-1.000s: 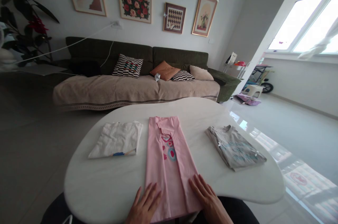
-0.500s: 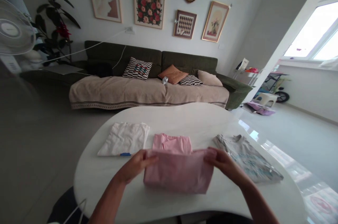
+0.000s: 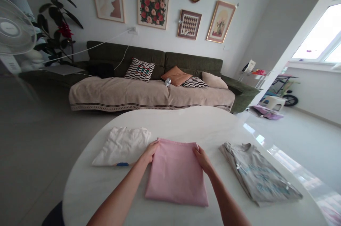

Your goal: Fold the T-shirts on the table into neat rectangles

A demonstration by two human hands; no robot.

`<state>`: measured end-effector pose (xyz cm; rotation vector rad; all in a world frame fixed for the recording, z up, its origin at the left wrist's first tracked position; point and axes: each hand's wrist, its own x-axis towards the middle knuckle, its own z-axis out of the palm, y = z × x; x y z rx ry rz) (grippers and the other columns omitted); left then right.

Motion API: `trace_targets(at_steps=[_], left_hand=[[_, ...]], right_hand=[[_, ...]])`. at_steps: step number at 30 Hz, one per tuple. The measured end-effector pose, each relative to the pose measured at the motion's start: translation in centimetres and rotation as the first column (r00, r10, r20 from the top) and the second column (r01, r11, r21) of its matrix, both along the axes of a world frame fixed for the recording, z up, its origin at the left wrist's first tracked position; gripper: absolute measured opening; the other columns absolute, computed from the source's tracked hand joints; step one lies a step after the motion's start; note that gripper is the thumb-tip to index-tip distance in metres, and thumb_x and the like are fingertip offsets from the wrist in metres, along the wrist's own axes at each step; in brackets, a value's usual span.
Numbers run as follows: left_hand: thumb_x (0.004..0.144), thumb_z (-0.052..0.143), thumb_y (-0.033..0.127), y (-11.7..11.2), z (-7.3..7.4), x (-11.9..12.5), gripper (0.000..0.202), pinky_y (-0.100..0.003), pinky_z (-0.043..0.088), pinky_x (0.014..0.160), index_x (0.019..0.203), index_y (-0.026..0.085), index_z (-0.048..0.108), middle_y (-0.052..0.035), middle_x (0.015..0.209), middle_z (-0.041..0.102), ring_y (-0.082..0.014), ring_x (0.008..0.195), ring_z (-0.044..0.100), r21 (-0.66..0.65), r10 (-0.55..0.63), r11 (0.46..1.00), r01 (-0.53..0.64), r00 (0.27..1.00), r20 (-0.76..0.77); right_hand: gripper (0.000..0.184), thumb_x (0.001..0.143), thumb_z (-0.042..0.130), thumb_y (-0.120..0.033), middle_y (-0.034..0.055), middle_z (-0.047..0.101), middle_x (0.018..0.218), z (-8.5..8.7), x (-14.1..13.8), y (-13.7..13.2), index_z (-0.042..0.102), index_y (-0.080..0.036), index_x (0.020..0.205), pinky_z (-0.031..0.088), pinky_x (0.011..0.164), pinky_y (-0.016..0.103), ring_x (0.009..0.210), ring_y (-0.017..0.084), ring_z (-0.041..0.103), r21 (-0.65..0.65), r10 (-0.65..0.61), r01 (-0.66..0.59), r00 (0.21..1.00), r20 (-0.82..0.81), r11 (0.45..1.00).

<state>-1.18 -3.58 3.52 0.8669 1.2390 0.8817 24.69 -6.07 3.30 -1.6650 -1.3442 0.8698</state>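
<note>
A pink shirt (image 3: 177, 172), folded into a near-square, lies flat on the white table (image 3: 186, 123) in front of me. My left hand (image 3: 151, 149) grips its far left corner, with the fingertips partly hidden at the cloth's edge. At the far right corner, my right hand (image 3: 201, 158) holds the cloth between thumb and fingers. Left of my left hand is a folded white T-shirt (image 3: 124, 146) with a blue patch at its near edge. A folded grey T-shirt (image 3: 261, 172) with faint blue print rests to the right, apart from my right hand.
Beyond the table stands a green sofa (image 3: 128, 53) with a beige cover and several cushions. An electric fan (image 3: 13, 28) is at the far left, near a tall plant (image 3: 54, 12). A white stool (image 3: 274, 102) stands on the floor at the right.
Both hands have moved away from me with the far edge of the pink shirt. Its raised, folded-over part now lies flat over the pink layer that showed behind it.
</note>
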Motion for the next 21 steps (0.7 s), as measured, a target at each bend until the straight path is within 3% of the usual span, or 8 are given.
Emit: trace_targets(at_steps=[5, 8, 10, 13, 15, 17, 19, 21], left_hand=[[0.088, 0.053, 0.035, 1.1, -1.0, 0.3, 0.030, -0.037, 0.054, 0.074, 0.110, 0.016, 0.056, -0.0062, 0.106, 0.062, -0.0174, 0.087, 0.062, 0.069, 0.044, 0.997, -0.031, 0.980, -0.195], [0.087, 0.054, 0.035, 0.6, -0.8, 0.1, 0.030, -0.040, 0.053, 0.077, 0.110, 0.016, 0.056, -0.0062, 0.107, 0.062, -0.0186, 0.090, 0.062, 0.200, 0.117, 0.979, -0.044, 0.923, -0.367], [0.089, 0.050, 0.033, -0.3, -0.4, 0.1, 0.034, -0.045, 0.049, 0.087, 0.119, 0.016, 0.051, -0.0092, 0.117, 0.059, -0.0223, 0.102, 0.059, 0.332, 0.200, 0.943, -0.036, 0.857, -0.475], [0.090, 0.041, 0.024, -2.2, 0.3, 0.9, 0.044, -0.048, 0.029, 0.108, 0.134, 0.017, 0.038, -0.0131, 0.141, 0.041, -0.0248, 0.132, 0.034, 0.520, 0.256, 0.845, 0.120, 0.763, -0.593], [0.086, 0.047, 0.025, -3.4, 0.4, 1.7, 0.050, -0.044, 0.019, 0.113, 0.135, 0.021, 0.040, -0.0078, 0.148, 0.034, -0.0224, 0.138, 0.022, 0.570, 0.207, 0.761, 0.311, 0.716, -0.667], [0.080, 0.055, 0.032, -4.3, 0.1, 2.3, 0.051, -0.043, 0.014, 0.115, 0.129, 0.023, 0.048, -0.0049, 0.146, 0.039, -0.0237, 0.139, 0.022, 0.554, 0.154, 0.692, 0.463, 0.656, -0.739], [0.077, 0.058, 0.038, -4.7, -0.4, 2.7, 0.053, -0.047, 0.011, 0.114, 0.127, 0.022, 0.052, -0.0072, 0.145, 0.040, -0.0280, 0.139, 0.020, 0.518, 0.150, 0.676, 0.524, 0.590, -0.793], [0.077, 0.057, 0.042, -4.8, -1.0, 2.9, 0.056, -0.054, 0.010, 0.112, 0.129, 0.021, 0.049, -0.0106, 0.148, 0.034, -0.0337, 0.140, 0.013, 0.486, 0.181, 0.707, 0.514, 0.533, -0.827]], right_hand=[[0.028, 0.089, 0.054, -0.035, 0.0046, 0.061, 0.108, 0.2, -0.2, 0.9, 0.057, -0.015, 0.109, 0.052, 0.077, 0.037, 0.090, 0.018, 0.062, -0.039, 0.001, 0.005, 0.987, 0.163, 0.999], [0.030, 0.089, 0.054, -0.036, 0.0050, 0.061, 0.108, 0.7, -0.4, 0.6, 0.056, -0.016, 0.111, 0.052, 0.078, 0.038, 0.090, 0.018, 0.062, -0.055, -0.038, 0.057, 0.954, 0.299, 0.997], [0.035, 0.092, 0.048, -0.037, 0.0082, 0.060, 0.113, 1.2, -0.7, 0.3, 0.051, -0.015, 0.119, 0.050, 0.083, 0.042, 0.096, 0.020, 0.061, -0.032, -0.074, 0.094, 0.914, 0.399, 0.995], [0.044, 0.096, 0.032, -0.029, 0.0184, 0.042, 0.139, 1.9, -2.1, -0.3, 0.035, -0.010, 0.136, 0.033, 0.103, 0.043, 0.127, 0.024, 0.041, 0.046, -0.053, 0.034, 0.836, 0.546, 0.998], [0.048, 0.094, 0.031, -0.027, 0.0141, 0.026, 0.150, 1.7, -3.4, -0.7, 0.031, -0.011, 0.140, 0.018, 0.111, 0.038, 0.139, 0.020, 0.019, 0.053, 0.044, -0.099, 0.775, 0.631, 0.994], [0.050, 0.092, 0.037, -0.032, 0.0064, 0.025, 0.152, 1.0, -4.6, -1.1, 0.035, -0.018, 0.140, 0.011, 0.113, 0.037, 0.141, 0.018, 0.012, 0.000, 0.153, -0.211, 0.709, 0.689, 0.977], [0.053, 0.090, 0.039, -0.039, 0.0036, 0.028, 0.151, 0.0, -5.3, -1.4, 0.035, -0.022, 0.140, 0.009, 0.112, 0.041, 0.141, 0.019, 0.014, -0.064, 0.213, -0.242, 0.660, 0.721, 0.968], [0.058, 0.091, 0.034, -0.045, 0.0055, 0.024, 0.152, -0.9, -5.5, -1.5, 0.028, -0.021, 0.143, 0.011, 0.111, 0.046, 0.141, 0.022, 0.012, -0.098, 0.198, -0.188, 0.641, 0.741, 0.977]])
